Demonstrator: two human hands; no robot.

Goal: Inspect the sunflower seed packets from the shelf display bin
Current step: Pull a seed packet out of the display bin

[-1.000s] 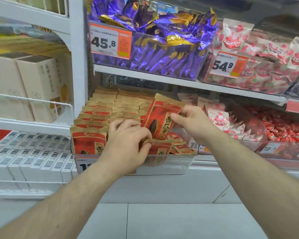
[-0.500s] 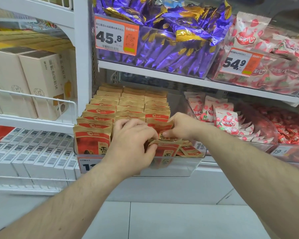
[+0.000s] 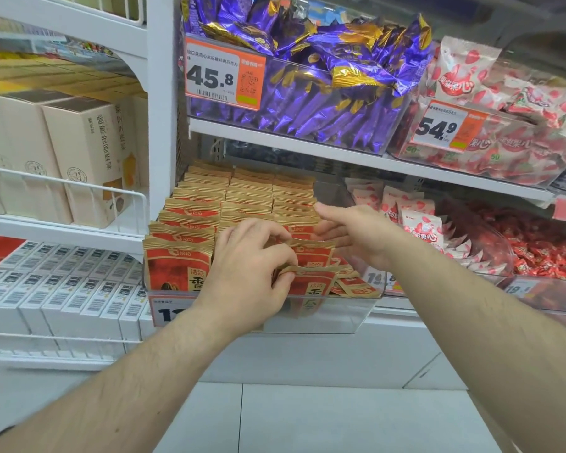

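now my left hand (image 3: 249,259) pinching a front sunflower seed packet (image 3: 311,279), my right hand (image 3: 353,233) spread flat beside the packet rows (image 3: 242,197) in the clear bin (image 3: 324,313)

Single head-worn wide-angle view, looking forward and slightly down at a white metal store shelf unit (image 3: 164,103) from close range, about an arm's reach. Both bare forearms enter from the bottom edge and converge mid-frame over a clear plastic display bin (image 3: 327,313) sitting near the centre. The view faces the shelving nearly square-on, a bit from the right; the upper shelf with an orange-and-white price tag reading 45.8 (image 3: 224,78) lies near the top edge, pale floor tiles (image 3: 307,420) fill the bottom. Edges bow from lens distortion. No second view to share anything with.
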